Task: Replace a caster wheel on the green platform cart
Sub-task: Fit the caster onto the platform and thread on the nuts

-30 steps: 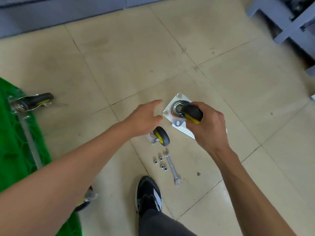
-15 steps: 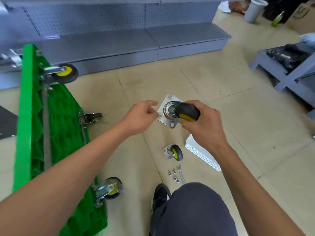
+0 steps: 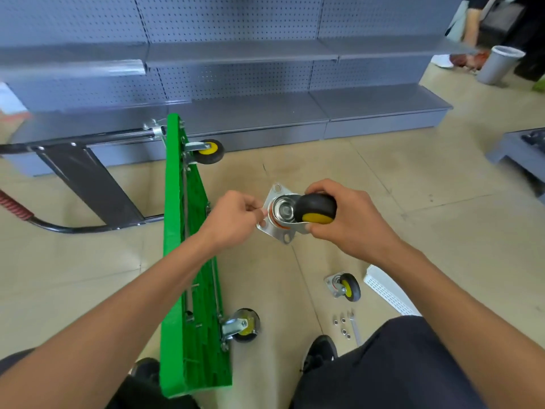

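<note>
Caster (image 3: 298,215) held above the floor: right hand (image 3: 348,222) grips its black wheel; left hand (image 3: 233,219) pinches the mounting plate's edge, beside the green cart (image 3: 188,231).

caster plate (image 3: 272,231): shiny metal | wheel (image 3: 315,208): matt black rubber (yellow hub) | cart (image 3: 188,231): glossy green plastic

Green platform cart (image 3: 188,261), standing on its edge. Beside the cart, to its right: a black caster wheel (image 3: 315,210) with yellow hub on a silver plate with an orange ring. Further right of the cart, on beige floor tiles (image 3: 442,231): a second black and yellow caster (image 3: 345,287), silver nuts (image 3: 342,327), a white perforated tray (image 3: 389,290). Behind the cart: grey shelving (image 3: 265,69) with a dotted pegboard pattern.
</note>
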The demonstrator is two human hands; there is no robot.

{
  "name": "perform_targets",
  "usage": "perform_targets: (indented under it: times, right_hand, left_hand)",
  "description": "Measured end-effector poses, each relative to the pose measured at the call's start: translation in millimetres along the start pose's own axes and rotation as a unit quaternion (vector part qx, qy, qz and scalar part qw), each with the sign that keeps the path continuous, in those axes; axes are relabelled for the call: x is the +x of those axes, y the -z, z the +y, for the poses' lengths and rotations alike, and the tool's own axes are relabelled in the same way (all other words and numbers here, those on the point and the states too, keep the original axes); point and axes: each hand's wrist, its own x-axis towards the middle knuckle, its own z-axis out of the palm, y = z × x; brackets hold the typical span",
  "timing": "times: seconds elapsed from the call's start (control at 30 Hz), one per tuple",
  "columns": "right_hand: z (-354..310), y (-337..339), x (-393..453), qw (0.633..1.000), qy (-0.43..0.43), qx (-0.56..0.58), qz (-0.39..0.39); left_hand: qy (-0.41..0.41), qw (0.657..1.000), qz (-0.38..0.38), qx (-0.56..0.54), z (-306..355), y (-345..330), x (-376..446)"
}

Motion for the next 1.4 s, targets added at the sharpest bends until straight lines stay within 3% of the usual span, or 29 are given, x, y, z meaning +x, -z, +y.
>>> perform_targets:
  times: [0.23,0.57,0.9,1.4]
  right_hand:
    - [-15,-48,14,0.991,0.040,-0.089,-0.092]
    - [-9,-122,17,0.979,0.084,-0.133,-0.133]
    - [-19,-149,16,0.976,0.103,-0.152,-0.116]
    - [-33,-149,8,0.959,0.138,-0.217,-0.120]
  left_hand:
    - [0.008,0.997,0.047,0.062,-18,29,-24]
    - [0.004,0.977,0.097,0.191,-47,37,-51]
    - [-0.006,0.963,0.098,0.250,-51,44,-58]
    - [-0.003,0.973,0.067,0.219,-61,38,-72]
